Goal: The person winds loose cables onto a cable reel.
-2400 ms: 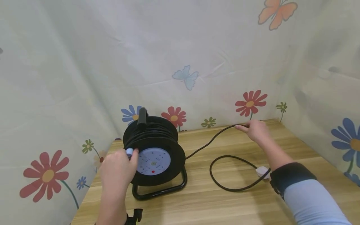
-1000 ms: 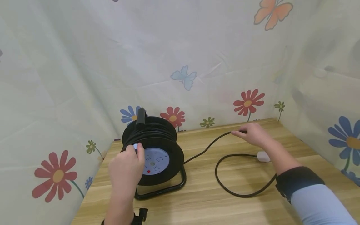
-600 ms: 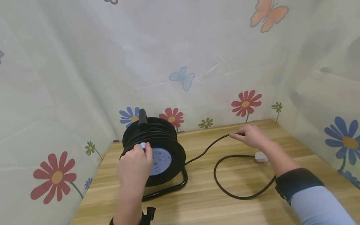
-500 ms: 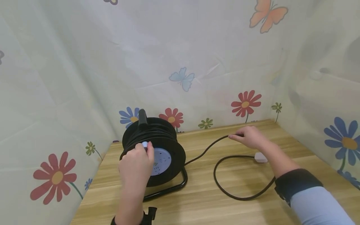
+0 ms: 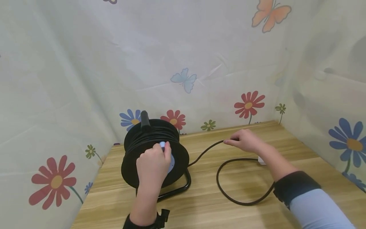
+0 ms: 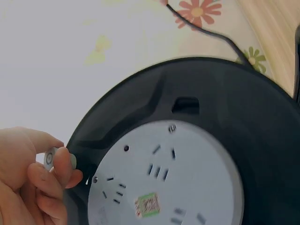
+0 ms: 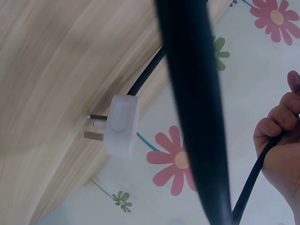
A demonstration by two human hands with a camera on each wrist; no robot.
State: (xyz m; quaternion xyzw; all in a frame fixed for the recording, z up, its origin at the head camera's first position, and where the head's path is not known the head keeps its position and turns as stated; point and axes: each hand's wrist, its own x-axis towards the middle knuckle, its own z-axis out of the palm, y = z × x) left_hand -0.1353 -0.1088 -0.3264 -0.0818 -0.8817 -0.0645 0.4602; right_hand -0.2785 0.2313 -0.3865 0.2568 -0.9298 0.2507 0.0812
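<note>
A black cable reel (image 5: 130, 167) stands on the wooden table, wound with black cord. My left hand (image 5: 152, 165) grips the small light-coloured winding knob (image 5: 162, 144) on the reel's front disc. In the left wrist view, thumb and fingers pinch that knob beside the grey socket panel (image 6: 164, 187). To the right, my right hand (image 5: 247, 141) holds the loose black cable (image 5: 206, 153) above the table, its fingers curled round it in the right wrist view. Beyond the hand the cable loops over the tabletop to a white plug (image 7: 122, 124), partly hidden by my forearm in the head view.
The reel has a black carrying handle (image 5: 145, 121) on top and a tubular stand (image 5: 177, 190) below. A flower-printed curtain (image 5: 217, 79) rises behind the table (image 5: 200, 203) and along both sides.
My left hand has carried the knob rightward over the disc's upper part, and the disc has turned with it. My right hand has moved left and slightly down, bringing the cable nearer the reel.
</note>
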